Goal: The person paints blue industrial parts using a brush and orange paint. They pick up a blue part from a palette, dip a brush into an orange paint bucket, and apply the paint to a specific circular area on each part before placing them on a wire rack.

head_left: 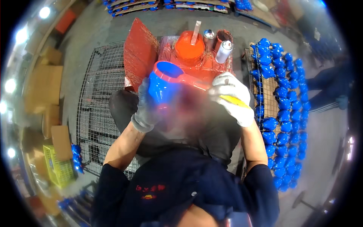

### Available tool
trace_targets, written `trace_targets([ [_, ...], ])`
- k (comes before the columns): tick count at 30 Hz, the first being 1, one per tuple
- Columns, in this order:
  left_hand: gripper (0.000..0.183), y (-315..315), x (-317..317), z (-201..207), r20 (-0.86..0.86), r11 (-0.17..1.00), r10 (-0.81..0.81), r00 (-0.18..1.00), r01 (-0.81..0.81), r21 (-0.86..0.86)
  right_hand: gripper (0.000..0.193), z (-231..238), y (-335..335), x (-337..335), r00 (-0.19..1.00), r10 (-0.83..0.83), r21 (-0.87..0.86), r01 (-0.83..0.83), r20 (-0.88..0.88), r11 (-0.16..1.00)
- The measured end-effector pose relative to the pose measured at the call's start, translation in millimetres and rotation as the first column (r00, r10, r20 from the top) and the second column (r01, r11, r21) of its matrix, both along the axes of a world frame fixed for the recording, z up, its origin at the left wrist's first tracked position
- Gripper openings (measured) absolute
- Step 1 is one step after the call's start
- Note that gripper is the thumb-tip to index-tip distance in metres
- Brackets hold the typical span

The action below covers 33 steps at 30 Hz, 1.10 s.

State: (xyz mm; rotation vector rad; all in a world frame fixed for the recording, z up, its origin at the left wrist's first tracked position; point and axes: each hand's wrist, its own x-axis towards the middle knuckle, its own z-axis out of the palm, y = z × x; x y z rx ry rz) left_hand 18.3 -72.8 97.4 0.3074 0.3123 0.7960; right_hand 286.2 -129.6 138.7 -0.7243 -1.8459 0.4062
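- Looks like you're painting the blue pot (160, 90), held in front and left of the paint bucket (189, 60); there's red by its mouth.
- Next move probably wants a steady pot and a light stroke.
- Your left hand (142, 109) cups the pot's left side, fingertips hidden.
- Your right hand (231, 99), front-right of the bucket, has fingers curled around a yellow-handled brush, I think (233, 100).

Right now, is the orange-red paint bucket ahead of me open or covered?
Open: no lid covers the bucket; bright orange paint shows inside its rim, with a flat stick jutting up from it.
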Motion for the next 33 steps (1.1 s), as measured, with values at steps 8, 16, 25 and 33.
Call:
trace_targets([
  [8, 0.076, -5.3, -26.1, -48.0, 0.37, 0.879, -0.308, 0.876, 0.411, -0.243, 0.018, -21.5, 19.7, 15.4, 0.875, 0.185, -0.301, -0.342, -0.447, 0.89],
  [16, 0.069, 2.0, -22.3, -37.5, 0.313, 0.857, -0.315, 0.896, 0.41, -0.313, 0.016, -38.3, 10.0, 34.4, 0.826, 0.168, -0.138, -0.284, -0.538, 0.949],
  [25, 0.066, -16.7, -0.9, 2.6, -0.776, 0.672, 0.192, 0.6, 0.495, 0.55, 0.034, 32.6, 18.2, 20.5, 0.931, -0.365, -0.464, 0.333, 0.024, 0.821],
  [33, 0.09, -34.4, 11.5, 18.4, -0.511, -0.062, 0.743, 0.432, 0.805, 0.59, 0.052, -8.4, 54.4, 7.8, 0.913, -0.116, -0.426, 0.292, 0.392, 0.857],
])
